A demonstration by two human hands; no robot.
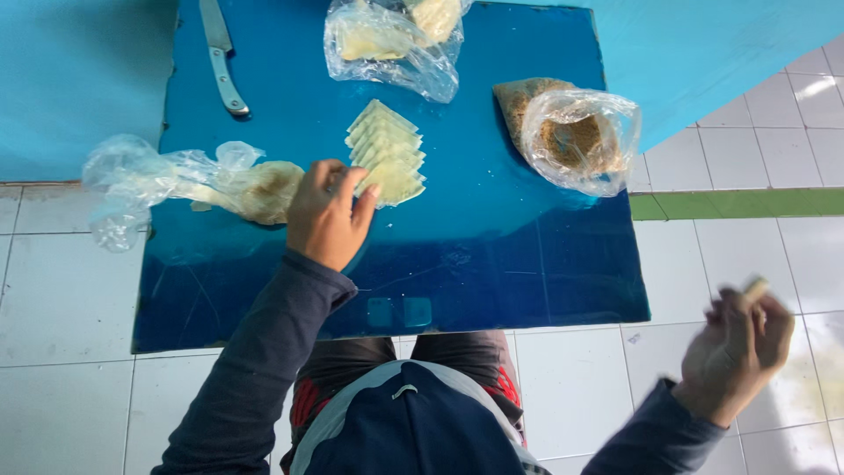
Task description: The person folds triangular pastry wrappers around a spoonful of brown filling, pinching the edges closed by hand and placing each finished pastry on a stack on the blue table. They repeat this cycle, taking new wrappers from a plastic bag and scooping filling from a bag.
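On the blue table (pixel 492 264): fanned stack of pale wrappers (pixel 385 151) near centre. Left hand (pixel 327 214) at the stack's near-left edge, fingertips touching the lowest wrapper, fingers curled, not clenched. Left of the stack, clear bag (pixel 176 183) with a pale lump, overhanging the table's left edge. Beyond the stack, second clear bag (pixel 391 40) of pale pieces; knife (pixel 220 57) at far left. Right of the stack, bag of brown filling (pixel 571 136). Off the table's right side, over white floor tiles: right hand (pixel 737 350), blurred, pinching a small pale piece (pixel 755 286).
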